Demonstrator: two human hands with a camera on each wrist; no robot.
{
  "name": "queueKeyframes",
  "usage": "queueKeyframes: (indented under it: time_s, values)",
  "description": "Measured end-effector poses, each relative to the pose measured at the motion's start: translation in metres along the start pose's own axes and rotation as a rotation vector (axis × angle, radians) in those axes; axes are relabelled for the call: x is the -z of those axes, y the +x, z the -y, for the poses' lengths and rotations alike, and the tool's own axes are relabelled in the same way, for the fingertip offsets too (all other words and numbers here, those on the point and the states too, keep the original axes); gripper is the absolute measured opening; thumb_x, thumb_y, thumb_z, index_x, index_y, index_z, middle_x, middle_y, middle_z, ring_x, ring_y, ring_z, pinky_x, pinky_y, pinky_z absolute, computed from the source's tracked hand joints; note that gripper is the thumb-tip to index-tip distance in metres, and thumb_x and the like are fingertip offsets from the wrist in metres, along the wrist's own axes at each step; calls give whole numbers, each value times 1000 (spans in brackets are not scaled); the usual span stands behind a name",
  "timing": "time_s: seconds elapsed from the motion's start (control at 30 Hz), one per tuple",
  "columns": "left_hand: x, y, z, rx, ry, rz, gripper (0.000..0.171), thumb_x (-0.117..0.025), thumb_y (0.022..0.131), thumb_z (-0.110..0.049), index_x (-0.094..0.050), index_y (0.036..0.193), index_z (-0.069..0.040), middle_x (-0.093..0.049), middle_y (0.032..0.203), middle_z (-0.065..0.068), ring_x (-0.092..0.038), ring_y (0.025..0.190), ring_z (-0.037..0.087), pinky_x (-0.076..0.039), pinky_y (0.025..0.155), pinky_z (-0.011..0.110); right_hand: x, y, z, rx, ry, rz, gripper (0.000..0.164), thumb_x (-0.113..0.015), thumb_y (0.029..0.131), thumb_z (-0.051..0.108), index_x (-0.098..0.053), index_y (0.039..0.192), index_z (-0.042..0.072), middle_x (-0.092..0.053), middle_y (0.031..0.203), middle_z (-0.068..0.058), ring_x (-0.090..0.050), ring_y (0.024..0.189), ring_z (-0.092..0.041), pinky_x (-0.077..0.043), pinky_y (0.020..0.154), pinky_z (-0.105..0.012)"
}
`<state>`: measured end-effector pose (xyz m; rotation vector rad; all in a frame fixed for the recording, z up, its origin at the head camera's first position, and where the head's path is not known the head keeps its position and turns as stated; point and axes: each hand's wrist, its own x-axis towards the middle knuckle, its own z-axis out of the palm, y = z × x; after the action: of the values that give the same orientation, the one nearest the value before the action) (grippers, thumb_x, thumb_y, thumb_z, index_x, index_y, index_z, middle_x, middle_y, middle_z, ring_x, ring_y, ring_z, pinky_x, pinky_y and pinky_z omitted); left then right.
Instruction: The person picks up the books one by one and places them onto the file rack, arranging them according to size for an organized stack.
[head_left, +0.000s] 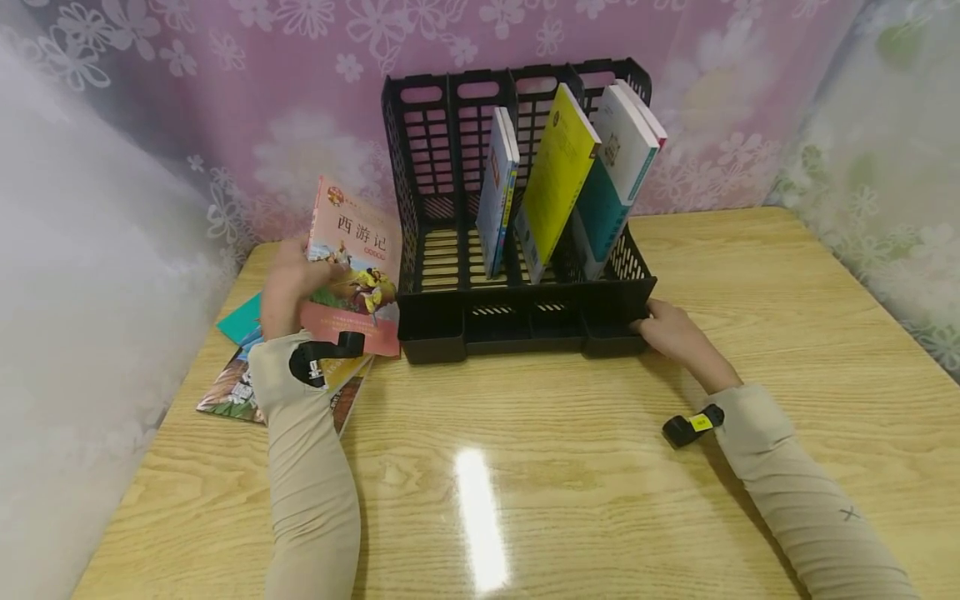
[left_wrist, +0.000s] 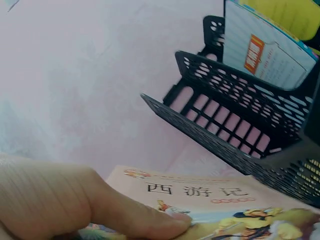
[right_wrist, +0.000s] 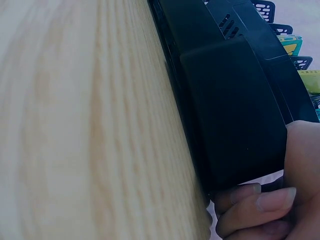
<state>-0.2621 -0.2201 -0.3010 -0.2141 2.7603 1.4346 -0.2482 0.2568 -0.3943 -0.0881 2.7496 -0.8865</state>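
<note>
My left hand holds a pink book with Chinese characters and cartoon figures on its cover. In the left wrist view the thumb lies across the front cover; the fingers behind it are hidden. The book stands tilted beside the left wall of a black desktop book rack. At the rack's front right corner, my right hand grips the edge. Curled fingers show below that corner in the right wrist view. Upright in the rack are a light-blue book, a yellow book and white-and-teal books.
Several more books lie in a loose pile under my left forearm. The wooden table extends in front of the rack and to its right. A pink floral curtain hangs close behind the rack.
</note>
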Motion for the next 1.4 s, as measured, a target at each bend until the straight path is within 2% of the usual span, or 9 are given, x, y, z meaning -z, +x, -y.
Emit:
queueKeyframes:
  time_s: [0.13,0.23,0.43,0.67,0.87,1.0,1.13,1.27,1.4]
  values:
    - [-1,-3,-5,-46,-35,-64,43,-65,86,-4,-57,128,3,-61,120,27,-61,100,32,-47,85,43,1,0,1,-6,4,8,54,-43,93,15,-36,135,-18,-44,131,-39,-47,112,-46,-39,93,-57]
    - [-4,-4,-10,-64,-79,-106,44,-65,86,-3,-57,130,2,-60,123,25,-57,105,31,-46,84,41,0,0,1,-9,2,9,55,-44,93,15,-35,135,-19,-44,130,-40,-46,112,-47,-38,93,-57]
    - [-12,-7,-19,-110,-154,-223,43,-64,85,-1,-60,128,-2,-63,120,19,-58,100,25,-46,82,37,-1,1,0,0,2,17,56,-43,93,16,-35,136,-18,-43,132,-40,-46,115,-48,-38,94,-58]
    - [-17,-10,-23,-147,-246,-360,39,-65,82,-1,-65,121,-3,-67,110,17,-60,86,17,-48,69,27,1,3,-1,15,3,17,57,-43,93,17,-34,137,-18,-42,133,-40,-44,117,-50,-36,96,-59]
    - [-22,-16,-29,-304,-300,-534,35,-64,78,2,-70,112,-2,-69,96,15,-52,62,9,-41,53,23,2,1,0,15,11,19,57,-43,93,16,-33,137,-19,-44,130,-39,-47,110,-46,-38,93,-57]
    - [-30,-21,-44,-377,-320,-659,28,-68,79,1,-71,107,-1,-70,94,16,-52,63,7,-39,54,23,2,0,0,9,14,18,55,-44,93,17,-36,135,-18,-48,125,-36,-47,101,-41,-41,84,-51]
    - [-40,-25,-59,-443,-398,-764,25,-69,81,1,-70,106,1,-69,90,15,-51,62,7,-37,55,23,3,0,-1,8,-1,10,53,-44,93,17,-37,134,-18,-48,122,-35,-47,99,-41,-41,81,-49]
    - [-53,-27,-70,-529,-492,-787,25,-68,82,2,-68,107,4,-69,88,13,-52,60,9,-40,54,22,4,1,0,8,-6,3,52,-44,93,17,-38,131,-18,-48,122,-37,-48,100,-43,-41,83,-51]
    - [-75,-26,-79,-622,-507,-760,23,-67,83,2,-67,106,4,-70,92,13,-62,68,14,-46,57,21,2,1,0,8,-13,2,51,-44,93,16,-40,129,-19,-49,121,-37,-48,100,-43,-42,83,-51]
